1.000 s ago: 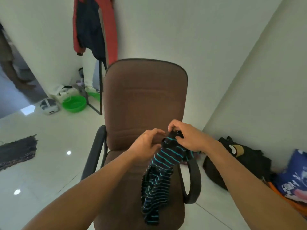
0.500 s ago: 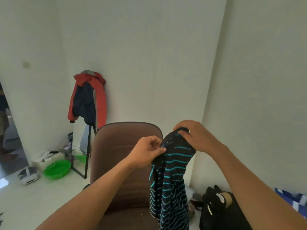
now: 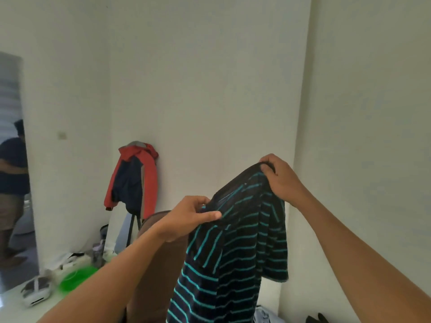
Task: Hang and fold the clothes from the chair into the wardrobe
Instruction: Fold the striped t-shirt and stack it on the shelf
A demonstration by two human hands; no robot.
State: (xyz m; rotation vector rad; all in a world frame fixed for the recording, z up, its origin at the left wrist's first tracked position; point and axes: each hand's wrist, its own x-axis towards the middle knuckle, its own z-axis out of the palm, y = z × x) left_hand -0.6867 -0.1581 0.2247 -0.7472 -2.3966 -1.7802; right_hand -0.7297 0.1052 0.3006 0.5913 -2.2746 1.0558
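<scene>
A dark shirt with teal stripes hangs in the air in front of me, above the brown chair. My left hand pinches its upper edge at the left. Higher up, my right hand grips the top of the shirt, fingers curled over the fabric. The shirt's lower part drops out of the bottom of the view and covers much of the chair back. The wardrobe is out of sight.
A red and navy jacket hangs on a stand by the white wall. A green basin and small clutter lie on the floor at left. A person stands in the doorway at far left. Dark items lie at bottom right.
Both hands have lifted the striped shirt up from the chair seat, the right hand higher. My view has tilted upward, so the chair seat and floor bags have dropped out of view.
</scene>
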